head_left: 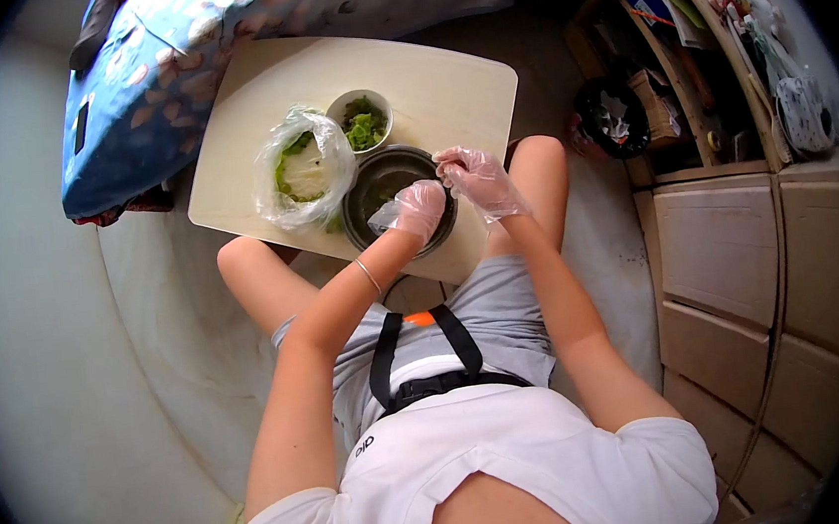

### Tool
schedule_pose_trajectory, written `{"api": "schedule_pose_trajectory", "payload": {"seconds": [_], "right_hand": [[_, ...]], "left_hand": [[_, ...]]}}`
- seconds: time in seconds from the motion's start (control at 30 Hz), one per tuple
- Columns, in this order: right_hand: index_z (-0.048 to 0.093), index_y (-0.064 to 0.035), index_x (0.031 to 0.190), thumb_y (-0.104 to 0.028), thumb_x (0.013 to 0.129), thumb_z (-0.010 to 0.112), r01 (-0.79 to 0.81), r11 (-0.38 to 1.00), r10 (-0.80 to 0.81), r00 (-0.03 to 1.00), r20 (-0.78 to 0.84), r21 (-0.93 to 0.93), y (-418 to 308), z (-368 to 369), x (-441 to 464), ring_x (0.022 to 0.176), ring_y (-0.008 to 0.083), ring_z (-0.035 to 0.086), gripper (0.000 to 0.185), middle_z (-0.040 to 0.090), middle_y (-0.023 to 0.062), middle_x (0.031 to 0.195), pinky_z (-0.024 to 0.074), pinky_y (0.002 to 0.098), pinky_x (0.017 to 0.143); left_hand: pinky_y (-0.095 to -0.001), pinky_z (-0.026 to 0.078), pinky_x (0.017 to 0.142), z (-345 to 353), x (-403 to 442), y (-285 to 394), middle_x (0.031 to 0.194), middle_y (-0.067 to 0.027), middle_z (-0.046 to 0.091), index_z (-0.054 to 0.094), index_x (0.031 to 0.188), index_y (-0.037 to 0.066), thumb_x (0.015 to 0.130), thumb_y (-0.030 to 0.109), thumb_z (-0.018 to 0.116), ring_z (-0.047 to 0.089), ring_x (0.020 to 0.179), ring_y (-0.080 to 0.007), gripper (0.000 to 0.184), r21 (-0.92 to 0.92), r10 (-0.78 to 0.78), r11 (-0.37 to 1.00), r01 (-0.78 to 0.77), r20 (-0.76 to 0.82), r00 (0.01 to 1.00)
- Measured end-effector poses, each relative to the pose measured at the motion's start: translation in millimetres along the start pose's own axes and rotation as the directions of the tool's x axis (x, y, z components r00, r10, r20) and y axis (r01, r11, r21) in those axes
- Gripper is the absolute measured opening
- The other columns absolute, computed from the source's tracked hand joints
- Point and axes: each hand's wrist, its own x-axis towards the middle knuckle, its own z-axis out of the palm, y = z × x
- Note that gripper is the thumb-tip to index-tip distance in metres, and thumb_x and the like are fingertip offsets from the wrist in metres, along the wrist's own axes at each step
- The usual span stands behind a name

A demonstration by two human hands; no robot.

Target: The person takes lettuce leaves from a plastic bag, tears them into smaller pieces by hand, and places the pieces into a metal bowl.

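Both hands wear clear plastic gloves. My left hand (pixel 419 209) is over the dark round pot (pixel 368 195), fingers bunched; what they hold, if anything, is hidden. My right hand (pixel 480 182) is at the pot's right rim, fingertips pinched together on something too small to make out. Left of the pot, an open plastic bag (pixel 332 182) holds a pale green leafy head (pixel 304 171). Behind the pot stands a white bowl (pixel 384 107) with torn green leaves (pixel 364 129).
The pale table (pixel 422 67) stands between my knees. A bed with a blue floral cover (pixel 160 95) is behind it at the left. At the right are a black-lined bin (pixel 614 115), a wooden shelf (pixel 687 69) and cardboard-coloured boxes (pixel 717 246).
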Motion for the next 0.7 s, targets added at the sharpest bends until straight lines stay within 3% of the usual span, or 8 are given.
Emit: {"api": "schedule_pose_trajectory", "payload": {"seconds": [0.07,0.27,0.57,0.63,0.7], "right_hand": [[0.066,0.0005,0.106,-0.002,0.089,0.053,0.035,0.999,-0.034,0.999,-0.016,0.014,2.4,-1.0,-1.0,0.074,0.0104,0.061,0.021,0.067,0.0061,0.084,0.0505,0.0256,0.065],[0.065,0.0018,0.105,-0.004,0.09,0.052,-0.064,0.995,0.07,0.994,-0.08,0.078,-14.3,-1.8,-5.8,0.073,0.0102,0.06,0.021,0.066,0.0052,0.083,0.0494,0.0244,0.066],[0.063,-0.0004,0.107,-0.003,0.092,0.05,-0.14,0.987,0.147,0.984,-0.097,0.075,-10.5,-6.4,-10.3,0.076,0.009,0.059,0.02,0.065,0.0048,0.09,0.0502,0.0236,0.069],[0.063,-0.0003,0.108,-0.003,0.092,0.05,-0.147,0.987,0.153,0.983,-0.101,0.068,-11.1,-6.5,-11.9,0.077,0.0091,0.059,0.02,0.065,0.0049,0.09,0.05,0.0234,0.069],[0.063,-0.0003,0.108,-0.002,0.092,0.05,-0.138,0.988,0.145,0.984,-0.102,0.07,-11.5,-6.4,-12.7,0.076,0.0092,0.06,0.02,0.065,0.0049,0.09,0.05,0.0235,0.069]], "left_hand": [[-0.0387,0.052,0.057,1.4,0.6,2.6,0.075,-0.0117,0.067,0.069,0.076,0.009,0.083,0.011,0.056,0.068,0.071,-0.027,0.015,0.008,0.001,1.0,-0.001,0.003,1.0],[-0.0369,0.052,0.055,13.5,5.1,1.9,0.072,-0.0115,0.066,0.068,0.076,0.008,0.083,0.011,0.056,0.067,0.066,-0.0246,0.014,0.028,0.054,0.998,-0.054,-0.011,0.998],[-0.0363,0.052,0.059,17.9,12.2,7.4,0.075,-0.0103,0.069,0.071,0.074,0.01,0.083,0.012,0.056,0.068,0.069,-0.0234,0.018,0.125,0.022,0.991,-0.038,0.127,0.992],[-0.0356,0.052,0.059,8.7,11.8,8.9,0.075,-0.01,0.069,0.072,0.075,0.01,0.085,0.012,0.055,0.068,0.07,-0.0231,0.019,0.219,0.097,0.964,-0.152,0.245,0.965],[-0.0355,0.052,0.059,4.8,11.7,11.5,0.075,-0.01,0.069,0.072,0.075,0.01,0.085,0.012,0.055,0.068,0.07,-0.023,0.019,0.217,0.095,0.965,-0.148,0.237,0.967]]}}
